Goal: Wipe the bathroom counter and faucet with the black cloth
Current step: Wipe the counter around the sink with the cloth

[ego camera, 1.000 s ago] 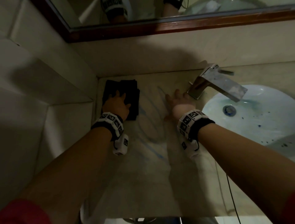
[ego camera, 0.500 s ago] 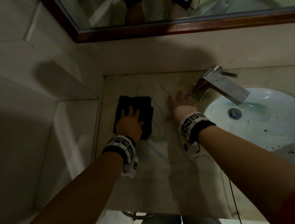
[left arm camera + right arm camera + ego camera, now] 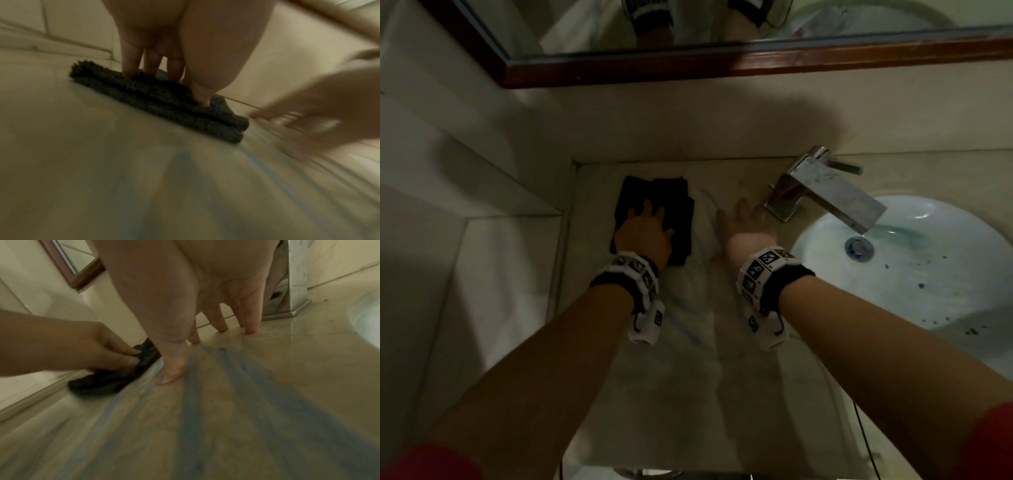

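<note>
My left hand (image 3: 645, 236) presses the folded black cloth (image 3: 654, 195) flat with spread fingers at the tabletop's (image 3: 688, 394) back left corner; my right hand (image 3: 748, 226) rests spread beside the faucet (image 3: 825, 192). The wet blue streaks may just smear, and the cloth could bunch.

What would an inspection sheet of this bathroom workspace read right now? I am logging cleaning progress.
Surface: pale marble counter carries blue streaks between the hands.
Job's things: folded black terry cloth lies flat near the counter's back left corner; square chrome faucet looks spotted.
Clutter: nothing seen.
Grippers: left hand presses on the cloth, fingers mostly straight; right hand rests spread on bare counter beside the faucet base.
Cables: thin dark cable hangs below the right forearm.
Surroundings: round white basin with blue and dark specks; wood-framed mirror above; tiled side wall.
</note>
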Action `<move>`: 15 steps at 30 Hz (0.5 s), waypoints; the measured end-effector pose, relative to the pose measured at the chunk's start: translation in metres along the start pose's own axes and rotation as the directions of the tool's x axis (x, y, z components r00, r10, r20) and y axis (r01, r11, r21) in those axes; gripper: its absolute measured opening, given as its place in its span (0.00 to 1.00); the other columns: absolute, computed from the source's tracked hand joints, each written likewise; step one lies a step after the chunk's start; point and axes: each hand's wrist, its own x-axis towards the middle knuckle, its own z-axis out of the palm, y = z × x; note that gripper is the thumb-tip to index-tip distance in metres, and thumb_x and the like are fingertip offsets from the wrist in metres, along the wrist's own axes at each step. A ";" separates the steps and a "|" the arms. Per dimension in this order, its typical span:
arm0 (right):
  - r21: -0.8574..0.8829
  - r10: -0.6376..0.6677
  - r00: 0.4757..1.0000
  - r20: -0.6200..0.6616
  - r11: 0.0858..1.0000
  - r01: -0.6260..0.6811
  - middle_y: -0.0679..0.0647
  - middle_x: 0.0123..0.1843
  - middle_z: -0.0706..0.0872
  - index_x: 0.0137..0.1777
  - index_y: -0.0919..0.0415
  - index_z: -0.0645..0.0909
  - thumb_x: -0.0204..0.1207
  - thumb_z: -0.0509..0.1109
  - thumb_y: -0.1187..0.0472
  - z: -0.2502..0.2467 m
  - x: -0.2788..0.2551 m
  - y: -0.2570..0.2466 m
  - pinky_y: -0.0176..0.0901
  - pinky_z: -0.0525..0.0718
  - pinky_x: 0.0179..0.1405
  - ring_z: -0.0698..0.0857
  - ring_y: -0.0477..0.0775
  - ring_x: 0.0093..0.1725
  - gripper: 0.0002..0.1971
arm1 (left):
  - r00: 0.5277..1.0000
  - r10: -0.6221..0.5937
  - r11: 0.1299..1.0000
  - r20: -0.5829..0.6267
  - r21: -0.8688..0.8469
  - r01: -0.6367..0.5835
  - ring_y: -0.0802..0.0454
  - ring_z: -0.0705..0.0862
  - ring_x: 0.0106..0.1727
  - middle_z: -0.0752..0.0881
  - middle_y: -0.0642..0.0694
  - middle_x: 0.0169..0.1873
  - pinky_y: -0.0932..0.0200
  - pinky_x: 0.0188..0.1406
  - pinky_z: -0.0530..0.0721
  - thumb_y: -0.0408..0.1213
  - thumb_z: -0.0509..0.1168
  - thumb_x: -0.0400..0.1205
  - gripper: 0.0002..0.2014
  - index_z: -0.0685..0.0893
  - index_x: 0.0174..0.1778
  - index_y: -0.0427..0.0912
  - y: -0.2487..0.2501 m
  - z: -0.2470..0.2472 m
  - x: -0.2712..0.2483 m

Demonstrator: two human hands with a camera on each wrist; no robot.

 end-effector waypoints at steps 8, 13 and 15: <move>-0.023 0.003 1.000 0.005 1.000 -0.003 0.61 0.87 0.42 0.86 0.46 0.49 0.72 0.75 0.40 0.000 0.000 -0.003 0.69 0.67 0.74 0.47 0.74 0.84 0.49 | 0.998 0.047 0.999 0.029 0.013 -0.048 0.37 0.50 0.84 0.50 0.46 0.86 0.41 0.80 0.60 0.52 0.52 0.88 0.30 0.52 0.86 0.50 0.007 0.023 -0.059; -0.049 0.003 1.000 -0.012 0.999 -0.004 0.62 0.87 0.45 0.86 0.45 0.50 0.72 0.75 0.39 0.000 0.003 -0.003 0.66 0.69 0.73 0.51 0.73 0.83 0.48 | 0.999 0.020 0.996 -0.032 -0.085 -0.022 0.36 0.52 0.84 0.52 0.45 0.85 0.41 0.80 0.60 0.53 0.54 0.87 0.31 0.55 0.85 0.50 -0.006 0.013 -0.017; -0.053 0.003 1.000 -0.008 0.999 -0.004 0.61 0.86 0.45 0.86 0.45 0.50 0.72 0.75 0.39 0.001 0.003 -0.003 0.66 0.69 0.73 0.51 0.73 0.83 0.49 | 1.000 -0.012 0.993 -0.016 -0.114 0.010 0.35 0.53 0.83 0.52 0.44 0.85 0.40 0.80 0.60 0.53 0.55 0.87 0.30 0.57 0.85 0.49 -0.011 -0.001 0.006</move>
